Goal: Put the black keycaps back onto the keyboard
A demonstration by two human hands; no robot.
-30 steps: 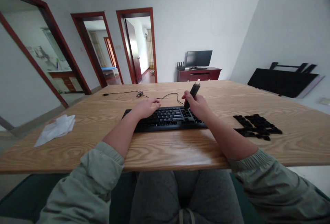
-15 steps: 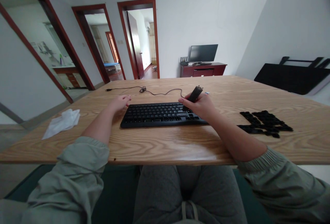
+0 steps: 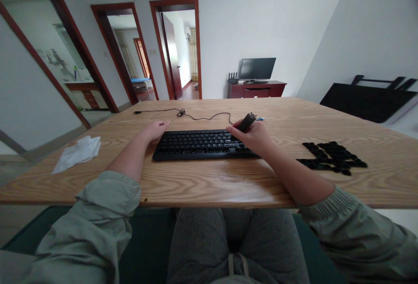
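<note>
While gripping a dark stick-shaped tool (image 3: 245, 122), right hand (image 3: 253, 137) rests over right end of black keyboard (image 3: 199, 144); fingers curled tight round tool's lower part, upper end tilted up and to the far right. Tool tip close to or on keys at right end, contact hard to tell. Left hand (image 3: 154, 130) sits on table (image 3: 202, 179) just beside keyboard's far-left corner, fingers loosely curled, holding nothing; touching kbd edge or not, can't tell. Keyboard lies mid-table, long side facing the near edge, w/ thin black cable (image 3: 183, 114) running from its far side toward the far left, small tangle midway. Pile of loose black keycaps (image 3: 333, 157) well apart to the right of kbd, lying bare on the wood, not in any tray or box. Crumpled white cloth (image 3: 78, 153) near left edge of table, well apart from left hand. Beyond far edge: low red-brown cabinet (image 3: 257, 89) w/ dark monitor (image 3: 257, 68) on top. Black folded frame (image 3: 369, 99) leaning at right wall.
</note>
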